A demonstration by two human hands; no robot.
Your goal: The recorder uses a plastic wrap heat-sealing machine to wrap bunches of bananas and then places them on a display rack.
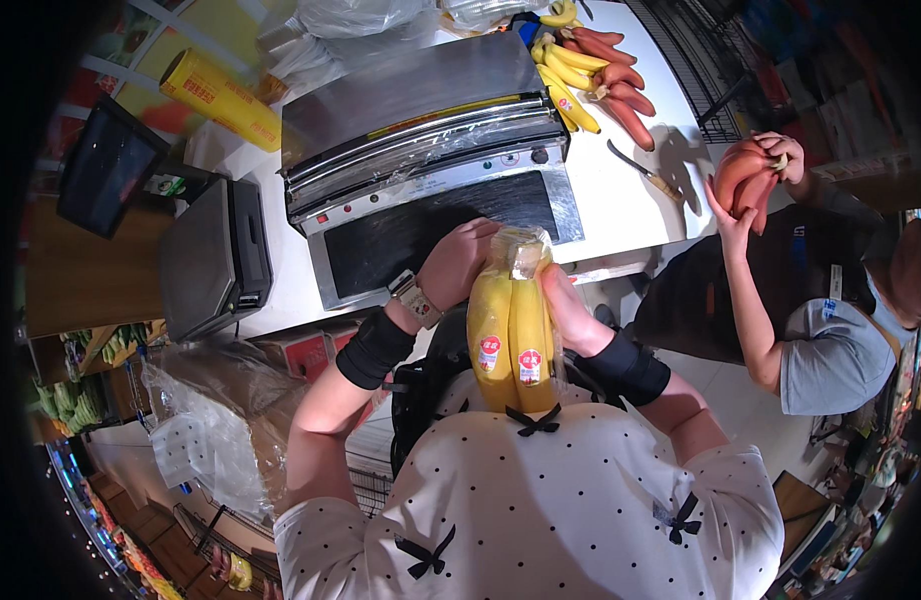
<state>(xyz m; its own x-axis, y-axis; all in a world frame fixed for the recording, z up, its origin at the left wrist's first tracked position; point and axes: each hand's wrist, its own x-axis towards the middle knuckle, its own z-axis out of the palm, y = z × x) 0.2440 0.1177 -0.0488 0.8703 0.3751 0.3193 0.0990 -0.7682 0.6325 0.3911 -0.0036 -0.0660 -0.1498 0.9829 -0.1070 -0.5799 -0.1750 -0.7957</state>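
A bunch of yellow bananas [514, 330] with red stickers hangs close before my chest, its stem end covered in clear film. My right hand [577, 311] grips the bunch along its right side, the thumb near the stem end. On the other side, my left hand [460, 259] lies against the wrapped top; its fingertips are partly hidden behind the fruit. Beyond both hands stands a film wrapping machine [423, 135] with a dark heating plate [385, 259] at its front. Loose cling film lies across its bar.
A person at the right holds red bananas [745, 184]. More red bananas [625, 97], yellow bananas [565, 71] and a curved knife [644, 171] lie on the white table [618, 214]. A yellow film roll [220, 97], a screen [112, 169] and a grey scale-like machine [213, 255] stand left.
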